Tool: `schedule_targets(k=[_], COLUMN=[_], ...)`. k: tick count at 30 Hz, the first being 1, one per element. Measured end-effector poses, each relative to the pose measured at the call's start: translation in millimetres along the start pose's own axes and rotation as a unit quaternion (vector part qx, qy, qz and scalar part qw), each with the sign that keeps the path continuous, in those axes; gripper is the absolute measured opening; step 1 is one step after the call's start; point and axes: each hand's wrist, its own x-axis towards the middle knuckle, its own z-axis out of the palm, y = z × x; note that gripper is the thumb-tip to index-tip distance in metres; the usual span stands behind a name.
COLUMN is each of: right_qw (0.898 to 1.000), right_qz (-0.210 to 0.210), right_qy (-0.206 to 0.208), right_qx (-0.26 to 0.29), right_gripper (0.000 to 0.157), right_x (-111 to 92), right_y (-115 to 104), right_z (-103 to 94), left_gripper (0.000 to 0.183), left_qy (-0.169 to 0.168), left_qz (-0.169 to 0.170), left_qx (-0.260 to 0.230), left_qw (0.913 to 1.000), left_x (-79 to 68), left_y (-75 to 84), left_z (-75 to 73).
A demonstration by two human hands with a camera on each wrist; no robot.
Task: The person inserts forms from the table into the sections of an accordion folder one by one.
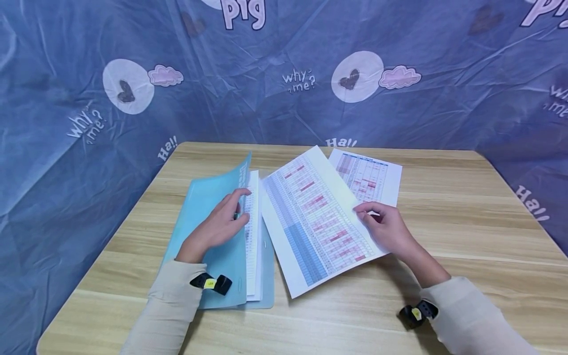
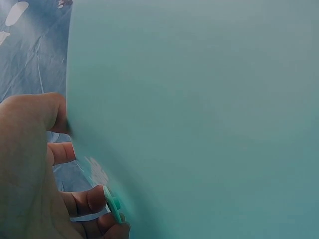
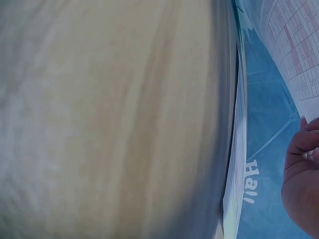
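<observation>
My left hand [image 1: 217, 224] holds up the free edge of the cover of a light-blue plastic folder [image 1: 191, 217]. White printed sheets [image 1: 252, 256] lie inside it. In the left wrist view, fingers of that hand [image 2: 30, 169] curl at the teal cover [image 2: 199, 109], beside a small green snap button [image 2: 113, 204]. To the right, my right hand [image 1: 388, 229] pinches a printed table sheet [image 1: 319, 222] by its right edge, tilted over the table. The right wrist view catches this hand [image 3: 301, 179] and part of the sheet [image 3: 301, 55] at its right border.
Another printed sheet [image 1: 381, 182] lies on the wooden table [image 1: 466, 207] behind the held one, which partly covers it. A blue patterned cloth [image 1: 275, 108] hangs behind the table and along its sides. Each wrist wears a black strap [image 1: 210, 283].
</observation>
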Motion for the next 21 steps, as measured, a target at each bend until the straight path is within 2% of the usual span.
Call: schedule_targets(k=[21], right_qw=[0.999], right_qz=[-0.029], right_qy=[-0.003], right_qx=[0.023], right_gripper=[0.017], right_x=[0], right_y=[-4], right_z=[11.1], left_gripper=[0.053], left_qy=[0.005], left_qz=[0.003], left_qx=[0.006], left_qw=[1.0], left_x=[0.3], left_y=[-0.4], left_z=[0.7])
